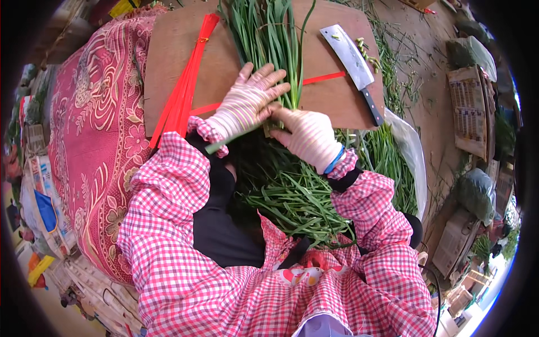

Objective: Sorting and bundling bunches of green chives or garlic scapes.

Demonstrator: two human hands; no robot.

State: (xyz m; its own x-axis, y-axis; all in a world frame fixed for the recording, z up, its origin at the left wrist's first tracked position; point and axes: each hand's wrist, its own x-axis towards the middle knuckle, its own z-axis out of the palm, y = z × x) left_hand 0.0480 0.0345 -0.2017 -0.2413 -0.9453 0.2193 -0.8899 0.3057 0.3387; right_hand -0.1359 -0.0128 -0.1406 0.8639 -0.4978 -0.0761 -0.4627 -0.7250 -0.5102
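Long green leafy stalks (pixel 269 38), which look like garlic chives, lie on a brown wooden board (pixel 337 107). My left hand (pixel 252 94), in a striped fingerless glove, rests with spread fingers on the lower left of the stalks. At their pale lower ends, my right hand (pixel 307 128), gloved alike, has its fingertips pinched on some stalk ends. One loose green leaf (pixel 231 139) slants below my left wrist. A red strip (pixel 324 78) runs across the board and passes under the bunch.
A bundle of red strips (pixel 185 84) lies at the board's left. On its right rests a cleaver (pixel 347 54) beside cut stalk bits (pixel 370 59). Loose greens (pixel 299 202) fill the space below the board, with a plastic sheet (pixel 410 147) to the right. A red patterned blanket (pixel 101 139) lies left.
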